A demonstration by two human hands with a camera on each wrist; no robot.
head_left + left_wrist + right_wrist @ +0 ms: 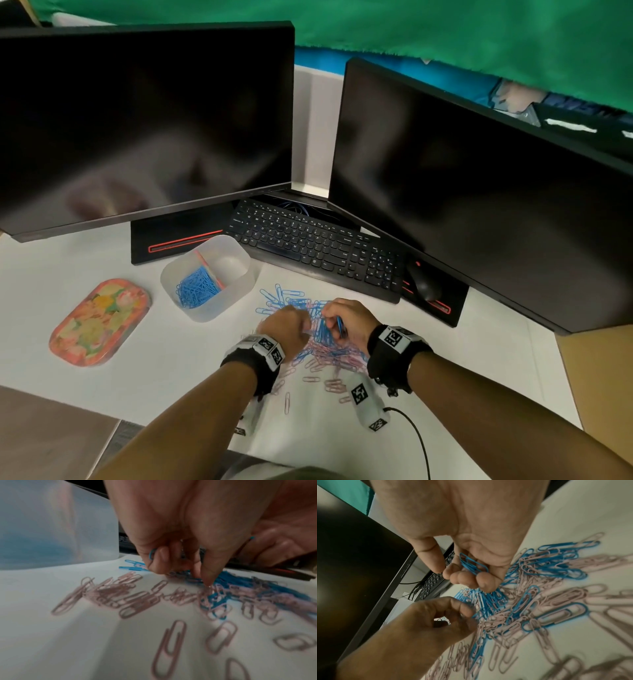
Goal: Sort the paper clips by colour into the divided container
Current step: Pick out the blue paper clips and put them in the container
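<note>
A mixed pile of blue and pink paper clips [325, 349] lies on the white desk. Behind it to the left stands the translucent divided container [239, 291]. Its left compartment holds blue clips [196, 288]; the right one looks empty. My left hand [297, 324] is over the pile with fingers curled. A blue clip [152, 553] is tucked in its curled fingers, and one fingertip [208, 582] touches the pile. My right hand [335, 321] hovers beside it. Its curled fingers hold several blue clips [471, 565] against the palm.
A black keyboard [318, 243] and a mouse [423, 284] lie just behind the pile, under two dark monitors [137, 120]. A floral oval tray [99, 322] sits at the left. A tagged white block [368, 407] with a black cable [416, 435] lies near my right forearm.
</note>
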